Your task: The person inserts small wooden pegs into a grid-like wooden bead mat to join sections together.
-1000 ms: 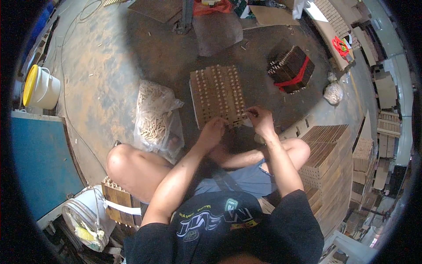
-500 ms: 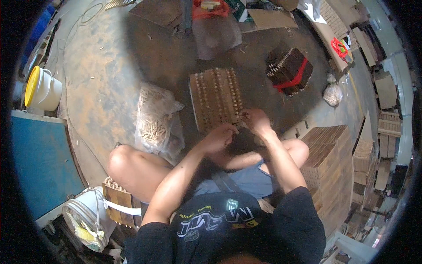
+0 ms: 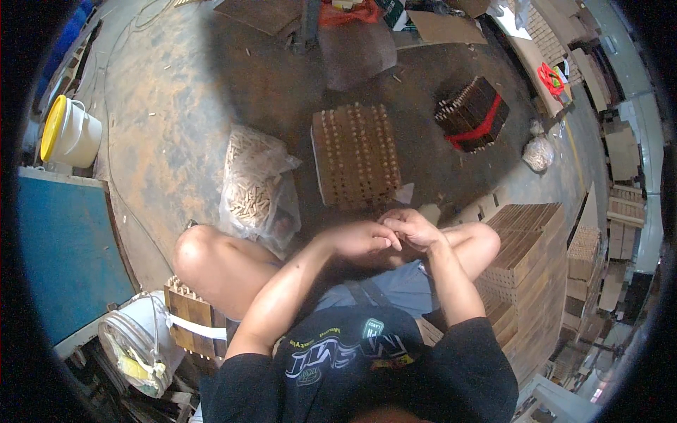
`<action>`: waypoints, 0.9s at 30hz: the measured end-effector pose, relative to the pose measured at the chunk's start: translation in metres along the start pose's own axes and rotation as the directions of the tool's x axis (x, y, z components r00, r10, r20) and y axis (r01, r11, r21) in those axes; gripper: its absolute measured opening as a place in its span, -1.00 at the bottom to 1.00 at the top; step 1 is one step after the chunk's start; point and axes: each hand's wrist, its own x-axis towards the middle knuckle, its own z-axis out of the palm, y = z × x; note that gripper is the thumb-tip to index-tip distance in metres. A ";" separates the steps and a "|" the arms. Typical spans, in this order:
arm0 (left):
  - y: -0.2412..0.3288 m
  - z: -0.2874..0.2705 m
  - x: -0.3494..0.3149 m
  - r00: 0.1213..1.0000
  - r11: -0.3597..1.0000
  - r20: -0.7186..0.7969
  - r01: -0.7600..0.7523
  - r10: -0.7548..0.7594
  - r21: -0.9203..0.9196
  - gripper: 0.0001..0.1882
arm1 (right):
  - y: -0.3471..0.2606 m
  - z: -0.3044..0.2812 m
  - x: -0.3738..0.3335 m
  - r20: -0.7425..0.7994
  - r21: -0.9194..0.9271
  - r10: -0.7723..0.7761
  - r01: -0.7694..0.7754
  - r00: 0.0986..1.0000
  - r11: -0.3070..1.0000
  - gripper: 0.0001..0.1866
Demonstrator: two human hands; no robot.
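Note:
My left hand [image 3: 360, 239] and my right hand [image 3: 412, 228] meet above my lap, their fingers touching. The left one is curled closed, palm turned down; the right pinches at the left's fingertips. Whatever lies in them is hidden. Just beyond them on the floor sits a stack of brown wooden boards [image 3: 360, 180], pale wooden dowels standing in rows of holes on its top. The nearest holes look dark, without dowels. To its left lies a clear plastic bag [image 3: 285, 166] full of loose wooden dowels [image 3: 250, 202].
A dowelled wooden bundle with a red strap [image 3: 486, 128] stands at the far right, another with a white strap [image 3: 192, 326] by my left knee. Tall stacked boards [image 3: 536, 261] flank my right knee. A yellow-lidded bucket [image 3: 81, 137] and blue panel [image 3: 67, 243] are left.
My right hand has left the near right corner of the board stack and come back to my left hand. Both hands are now closer to my lap, touching.

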 end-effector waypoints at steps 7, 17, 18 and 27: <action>0.010 0.000 0.002 0.987 0.987 -0.031 0.154 -0.155 -0.037 -0.68 | -0.043 0.010 0.002 -0.480 -0.180 -0.004 -0.095 0.877 0.979 -0.76; -0.017 -0.031 -0.004 0.751 0.745 -0.657 0.400 0.068 0.534 -0.79 | -0.013 -0.020 0.028 -0.420 -0.832 -0.556 -0.061 0.717 0.551 -0.81; -0.037 -0.031 -0.005 0.687 0.863 -0.724 0.335 0.051 0.379 -0.78 | -0.003 -0.024 0.030 -0.390 -0.886 -0.547 -0.140 0.741 0.442 -0.80; 0.006 -0.030 -0.007 0.620 0.648 -0.581 -0.150 -0.527 -0.747 -0.78 | -0.004 -0.022 0.044 -0.219 -0.973 -0.571 -0.133 0.791 0.189 -0.75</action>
